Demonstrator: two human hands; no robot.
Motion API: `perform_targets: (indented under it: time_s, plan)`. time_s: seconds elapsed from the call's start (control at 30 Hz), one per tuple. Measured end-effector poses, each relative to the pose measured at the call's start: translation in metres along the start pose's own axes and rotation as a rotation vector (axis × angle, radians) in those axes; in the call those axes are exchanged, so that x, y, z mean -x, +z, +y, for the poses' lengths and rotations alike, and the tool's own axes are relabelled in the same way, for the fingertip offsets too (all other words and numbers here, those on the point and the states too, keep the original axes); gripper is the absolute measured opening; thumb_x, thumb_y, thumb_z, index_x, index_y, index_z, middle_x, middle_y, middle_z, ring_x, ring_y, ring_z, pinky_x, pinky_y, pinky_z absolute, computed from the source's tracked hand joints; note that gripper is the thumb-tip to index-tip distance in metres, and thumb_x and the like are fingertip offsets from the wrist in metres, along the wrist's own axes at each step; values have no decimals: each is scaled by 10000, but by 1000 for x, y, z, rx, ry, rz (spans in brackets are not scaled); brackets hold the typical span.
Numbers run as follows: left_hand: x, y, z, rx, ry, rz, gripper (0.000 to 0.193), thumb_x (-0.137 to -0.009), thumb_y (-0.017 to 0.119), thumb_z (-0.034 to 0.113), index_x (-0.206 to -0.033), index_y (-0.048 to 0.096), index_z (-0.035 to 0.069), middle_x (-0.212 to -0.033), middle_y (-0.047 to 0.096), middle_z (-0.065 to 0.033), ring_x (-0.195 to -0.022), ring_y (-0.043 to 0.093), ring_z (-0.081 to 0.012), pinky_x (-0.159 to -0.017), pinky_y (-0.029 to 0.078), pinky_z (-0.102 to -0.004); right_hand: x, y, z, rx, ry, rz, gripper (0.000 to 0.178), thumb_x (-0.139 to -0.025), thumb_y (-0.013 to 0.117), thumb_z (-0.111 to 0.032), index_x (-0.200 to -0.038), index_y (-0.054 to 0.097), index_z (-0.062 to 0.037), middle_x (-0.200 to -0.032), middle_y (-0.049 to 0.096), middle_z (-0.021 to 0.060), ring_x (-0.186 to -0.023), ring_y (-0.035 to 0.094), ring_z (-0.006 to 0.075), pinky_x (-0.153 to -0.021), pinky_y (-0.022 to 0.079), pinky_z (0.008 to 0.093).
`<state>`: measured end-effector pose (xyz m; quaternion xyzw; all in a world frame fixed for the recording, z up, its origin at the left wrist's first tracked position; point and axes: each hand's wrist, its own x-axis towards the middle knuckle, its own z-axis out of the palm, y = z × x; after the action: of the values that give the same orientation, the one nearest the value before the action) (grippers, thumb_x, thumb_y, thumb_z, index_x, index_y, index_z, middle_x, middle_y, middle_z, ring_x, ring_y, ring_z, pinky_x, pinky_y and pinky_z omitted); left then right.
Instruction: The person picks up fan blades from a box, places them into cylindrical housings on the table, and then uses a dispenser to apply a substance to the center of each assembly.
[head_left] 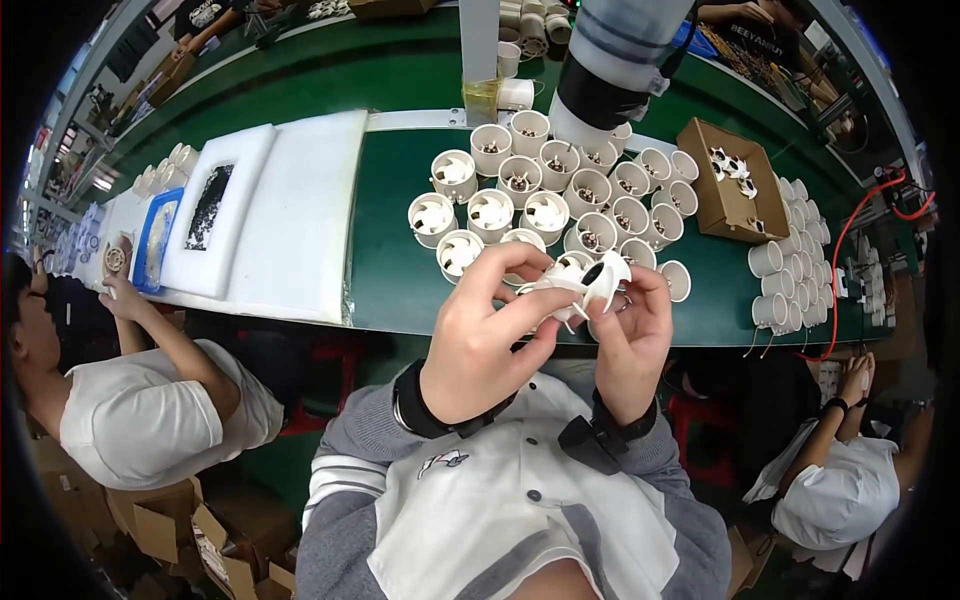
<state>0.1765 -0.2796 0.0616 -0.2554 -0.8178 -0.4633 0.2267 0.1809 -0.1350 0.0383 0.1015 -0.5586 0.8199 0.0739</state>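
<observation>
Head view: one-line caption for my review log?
Both hands, left hand and right hand, hold a white fan wheel above white cups on green table.

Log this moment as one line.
left hand: holds fan | right hand: holds fan | cups: behind, on belt

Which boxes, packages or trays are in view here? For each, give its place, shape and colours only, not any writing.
Open cardboard box: on the green table, right of the white cups; brown, rectangular, with small white-and-black parts inside.
Blue tray: far left on the white sheet; flat, rectangular.
White tray: beside the blue one; rectangular, dark material inside.
Cardboard boxes: floor, lower left; brown, flaps open.
</observation>
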Motion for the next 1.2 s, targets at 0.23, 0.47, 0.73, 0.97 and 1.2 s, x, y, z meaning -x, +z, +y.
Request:
perform_targets:
  time_s: [0.23, 0.47, 0.73, 0.97, 1.2]
  plan:
    - [3, -11, -20, 379, -91, -1, 302, -575, 633, -47, -856, 573, 45, -932, 493, -88, -799, 522, -187, -659, 440, -264, -6, -9, 11, -350, 129, -89, 351, -791, 541, -101, -1068, 351, -3, -1015, 490, 134, -886, 536, 200, -725, 462, 308]
    - [13, -1, -42, 1917, -379, -30, 384, -569, 630, -68, -901, 520, 88, -1057, 408, -121, -911, 461, -204, -768, 408, -280, -3, 2, 8, -374, 189, -219, 399, -766, 568, -294, -1003, 375, -37, -872, 509, 156, -744, 512, 218, -582, 423, 294]
    - [14, 4, -50, 1914, -367, -43, 412, -578, 640, -44, -961, 546, 74, -1065, 410, -120, -929, 462, -210, -772, 416, -294, -4, -5, 14, -352, 244, -267, 444, -769, 579, -279, -1055, 367, -13, -940, 501, 131, -835, 516, 188, -684, 428, 291]
    - [21, 8, -61, 1883, -337, -46, 441, -587, 640, -43, -1004, 546, 66, -1077, 415, -121, -956, 475, -217, -810, 420, -325, -6, 1, 18, -434, 317, -292, 469, -774, 589, -241, -1098, 360, 9, -1021, 490, 93, -918, 516, 153, -775, 426, 281]
    - [15, -20, -75, 1572, -339, 58, 392, -600, 625, -63, -975, 547, 19, -1054, 440, -121, -934, 493, -209, -812, 432, -321, -13, -7, 13, -226, 275, -248, 404, -744, 609, -168, -1047, 418, 18, -966, 523, 89, -870, 533, 161, -740, 429, 287]
